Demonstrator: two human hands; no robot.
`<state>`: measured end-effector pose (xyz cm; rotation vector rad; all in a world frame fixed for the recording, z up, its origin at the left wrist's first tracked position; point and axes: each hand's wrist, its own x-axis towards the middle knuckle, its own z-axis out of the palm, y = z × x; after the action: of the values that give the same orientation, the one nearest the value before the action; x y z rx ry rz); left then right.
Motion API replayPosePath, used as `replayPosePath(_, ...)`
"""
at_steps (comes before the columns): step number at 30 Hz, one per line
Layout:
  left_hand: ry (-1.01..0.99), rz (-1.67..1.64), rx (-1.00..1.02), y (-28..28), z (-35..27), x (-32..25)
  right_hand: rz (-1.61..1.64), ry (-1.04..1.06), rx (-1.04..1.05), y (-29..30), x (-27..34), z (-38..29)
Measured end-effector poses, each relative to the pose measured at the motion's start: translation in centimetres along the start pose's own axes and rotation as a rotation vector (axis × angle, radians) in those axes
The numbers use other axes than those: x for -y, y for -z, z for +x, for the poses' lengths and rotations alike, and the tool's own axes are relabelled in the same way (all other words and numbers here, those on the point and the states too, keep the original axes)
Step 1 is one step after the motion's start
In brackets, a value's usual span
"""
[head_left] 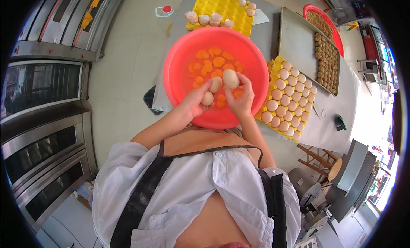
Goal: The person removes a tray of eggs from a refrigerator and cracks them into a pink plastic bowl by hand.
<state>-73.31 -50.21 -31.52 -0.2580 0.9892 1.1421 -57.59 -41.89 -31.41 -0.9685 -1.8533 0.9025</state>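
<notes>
A red plastic basin (pixel 174 65) stands in front of me at the table's edge. Many raw egg yolks (pixel 218 62) lie in clear egg white inside it. Over the basin, my left hand (pixel 196 102) holds two whole eggs, one egg (pixel 216 84) at the fingertips and another egg (pixel 207 98) lower against the palm. My right hand (pixel 241 97) grips a third egg (pixel 231 79) between thumb and fingers, just beside the upper left-hand egg. Right of the basin, a yellow egg tray (pixel 265 104) is filled with whole eggs (pixel 291 90).
Beyond the basin, a yellow tray (pixel 221 6) carries stacked empty eggshells (pixel 216 18) and three whole eggs (pixel 250 7). A metal baking tray (pixel 296 39) with rows of brown lumps (pixel 325 62) lies right, near a red basin of crumbly filling (pixel 320 23). Ovens (pixel 48 84) line the left; a wooden stool (pixel 334 169) stands right.
</notes>
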Motion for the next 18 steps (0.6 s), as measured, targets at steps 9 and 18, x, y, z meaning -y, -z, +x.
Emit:
replayPosePath(9, 0.005, -0.001, 0.023, 1.3, -0.5, -0.6, 0.131, -0.238, 0.081, -0.8, -0.5, -0.9)
replayPosePath(18, -0.581, 1.066, 0.259, 2.7, 1.7, -3.0, 0.657, -0.637, 0.41, 1.7, -2.5, 0.2)
